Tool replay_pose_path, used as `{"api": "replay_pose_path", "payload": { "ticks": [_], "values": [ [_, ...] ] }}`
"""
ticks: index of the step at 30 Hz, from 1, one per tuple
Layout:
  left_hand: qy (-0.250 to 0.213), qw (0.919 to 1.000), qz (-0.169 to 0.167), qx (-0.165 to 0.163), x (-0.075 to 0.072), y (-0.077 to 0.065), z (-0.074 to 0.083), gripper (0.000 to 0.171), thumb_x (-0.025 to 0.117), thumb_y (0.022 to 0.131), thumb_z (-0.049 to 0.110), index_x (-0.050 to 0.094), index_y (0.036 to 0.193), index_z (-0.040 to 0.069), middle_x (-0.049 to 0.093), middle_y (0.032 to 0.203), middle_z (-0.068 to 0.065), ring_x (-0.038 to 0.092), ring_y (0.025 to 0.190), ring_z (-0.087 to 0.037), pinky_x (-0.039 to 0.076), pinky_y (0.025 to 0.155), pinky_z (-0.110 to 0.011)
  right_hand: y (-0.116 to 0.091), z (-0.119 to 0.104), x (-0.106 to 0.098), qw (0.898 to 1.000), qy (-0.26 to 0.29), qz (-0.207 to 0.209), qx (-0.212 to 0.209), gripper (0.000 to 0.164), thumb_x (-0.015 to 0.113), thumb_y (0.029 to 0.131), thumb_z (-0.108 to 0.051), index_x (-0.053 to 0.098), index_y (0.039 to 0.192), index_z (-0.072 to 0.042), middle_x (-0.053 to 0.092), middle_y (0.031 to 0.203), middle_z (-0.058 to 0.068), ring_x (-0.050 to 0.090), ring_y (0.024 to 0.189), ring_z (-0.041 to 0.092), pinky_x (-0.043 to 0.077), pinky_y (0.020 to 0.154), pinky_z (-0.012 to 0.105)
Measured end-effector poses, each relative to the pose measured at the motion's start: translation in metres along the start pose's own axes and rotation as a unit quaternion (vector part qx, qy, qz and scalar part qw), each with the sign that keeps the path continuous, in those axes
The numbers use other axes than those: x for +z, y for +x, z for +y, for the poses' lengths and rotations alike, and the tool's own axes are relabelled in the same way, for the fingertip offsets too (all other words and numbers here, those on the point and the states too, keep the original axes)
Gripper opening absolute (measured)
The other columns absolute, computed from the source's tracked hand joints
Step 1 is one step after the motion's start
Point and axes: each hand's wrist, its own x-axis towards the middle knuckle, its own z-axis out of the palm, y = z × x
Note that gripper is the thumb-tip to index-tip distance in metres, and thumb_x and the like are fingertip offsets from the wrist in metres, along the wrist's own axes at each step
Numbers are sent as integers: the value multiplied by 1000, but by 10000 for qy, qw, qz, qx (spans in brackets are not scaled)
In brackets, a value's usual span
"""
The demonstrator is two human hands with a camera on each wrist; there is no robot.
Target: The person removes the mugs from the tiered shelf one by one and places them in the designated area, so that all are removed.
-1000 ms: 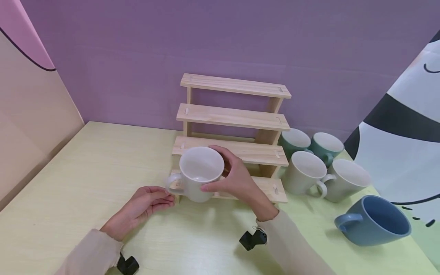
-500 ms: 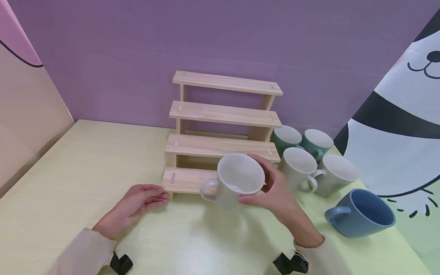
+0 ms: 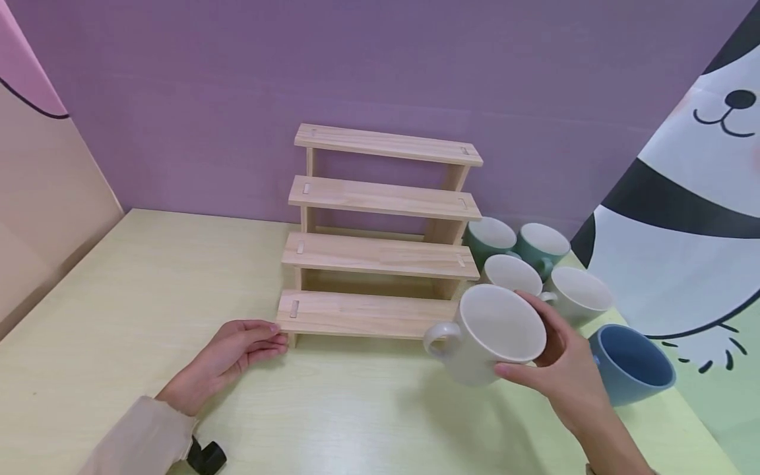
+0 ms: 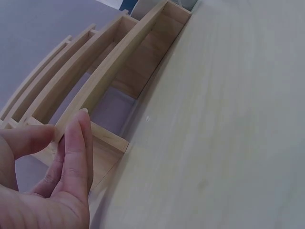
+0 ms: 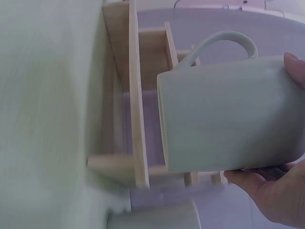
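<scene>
My right hand (image 3: 578, 379) grips a white mug (image 3: 475, 359) by its side, thumb in front and fingers behind. The mug is in the air near the right end of the lowest shelf, its handle pointing left and its mouth up. In the right wrist view, the mug's smooth wall (image 5: 228, 119) fills much of the frame. A stepped wooden shelf rack (image 3: 368, 313) stands at the middle of the table with bare boards. My left hand (image 3: 228, 356) pinches the left end of its lowest board, thumb on one side and fingers (image 4: 75, 157) on the other.
Right of the rack stand two teal mugs (image 3: 537, 254) and two pale mugs (image 3: 578, 293), one pale mug partly behind the held one. A blue mug (image 3: 632, 363) lies tilted at the right, partly hidden by my hand. A purple backdrop (image 3: 237, 99) rises behind the rack.
My right hand has carried the white mug rightward, from in front of the rack's left part to its lower right end. My left hand keeps its place on the rack.
</scene>
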Motion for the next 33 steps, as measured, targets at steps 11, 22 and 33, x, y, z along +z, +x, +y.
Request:
{"api": "replay_pose_path", "payload": {
  "ticks": [11, 22, 33],
  "values": [
    [77, 9999, 68, -51, -1, -1, 0, 11, 54, 95, 3, 64, 94, 5, 72, 90, -3, 69, 85, -10, 58, 82, -20, -8, 19, -31, 9878, -1226, 342, 895, 93, 80, 76, -6, 27, 150, -23, 41, 133, -11, 47, 103, -5, 49, 79, 4],
    [149, 9998, 95, -83, -1, 0, 0, 11, 52, 96, 2, 64, 96, 4, 72, 91, -3, 69, 85, -11, 58, 81, -20, -21, 34, -47, 9913, -692, 732, 851, 90, 79, 74, 3, 32, 147, -20, 45, 122, -16, 49, 99, -5, 50, 75, 3],
    [39, 10000, 0, -61, -1, 2, -1, 17, 53, 96, 2, 67, 90, 7, 72, 87, -2, 70, 82, -10, 58, 79, -17, -21, 52, -44, 9884, -182, 1029, 1099, 88, 77, 74, 5, 32, 146, -17, 46, 117, -19, 49, 95, -9, 48, 75, 0]
  ]
}}
